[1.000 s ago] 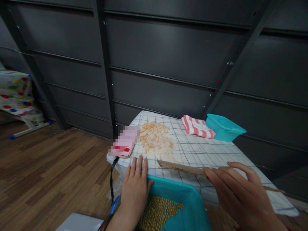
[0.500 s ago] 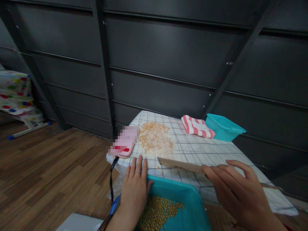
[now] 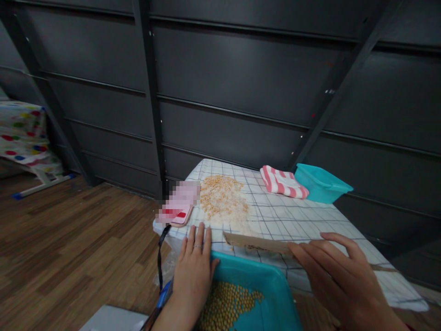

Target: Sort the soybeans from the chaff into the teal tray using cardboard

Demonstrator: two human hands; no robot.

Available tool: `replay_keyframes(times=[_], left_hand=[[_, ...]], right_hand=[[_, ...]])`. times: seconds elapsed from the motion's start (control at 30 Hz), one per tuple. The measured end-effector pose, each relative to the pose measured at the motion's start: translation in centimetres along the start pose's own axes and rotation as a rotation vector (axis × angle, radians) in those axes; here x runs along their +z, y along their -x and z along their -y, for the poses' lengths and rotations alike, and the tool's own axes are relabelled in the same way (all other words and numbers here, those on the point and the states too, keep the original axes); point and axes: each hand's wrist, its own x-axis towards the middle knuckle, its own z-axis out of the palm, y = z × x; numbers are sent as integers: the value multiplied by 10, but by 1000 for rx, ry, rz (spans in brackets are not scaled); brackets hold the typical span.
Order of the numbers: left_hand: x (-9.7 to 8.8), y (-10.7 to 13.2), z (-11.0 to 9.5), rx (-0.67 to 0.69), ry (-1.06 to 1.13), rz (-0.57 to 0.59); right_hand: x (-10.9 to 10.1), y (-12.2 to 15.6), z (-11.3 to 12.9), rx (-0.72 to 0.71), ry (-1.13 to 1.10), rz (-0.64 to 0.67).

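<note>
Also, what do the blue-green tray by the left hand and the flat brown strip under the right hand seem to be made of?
The tray looks like moulded plastic: one even teal colour, a smooth, slightly shiny surface and a rounded rim. The strip is probably cardboard: thin, matt brown, with a rough, paler edge.

Teal tray (image 3: 272, 280), red-and-white striped cloth (image 3: 282, 182), white checked tablecloth (image 3: 292, 216).
</note>
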Motion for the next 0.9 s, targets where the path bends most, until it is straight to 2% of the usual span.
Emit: replay_keyframes(times=[0.13, 0.33, 0.47, 0.57, 0.67, 0.73, 0.9], left_hand=[[-7, -2, -1, -9, -24, 39], [-9, -3, -3, -14, -44, 36], [-5, -2, -3, -9, -55, -3], [0, -1, -2, 9, -65, -37], [4, 0, -2, 22, -74, -77], [6, 0, -3, 29, -81, -116], [4, -2, -11, 21, -81, -208]], right_hand=[[-1, 8, -1, -25, -63, 0], [-17, 22, -6, -38, -111, 17], [-23, 18, -17, -93, -10, 0], [-23, 7, -29, -73, 122, -49], [-15, -5, -49, -46, 294, -127], [-4, -11, -67, -36, 357, -135], [38, -25, -118, 53, 315, -136]])
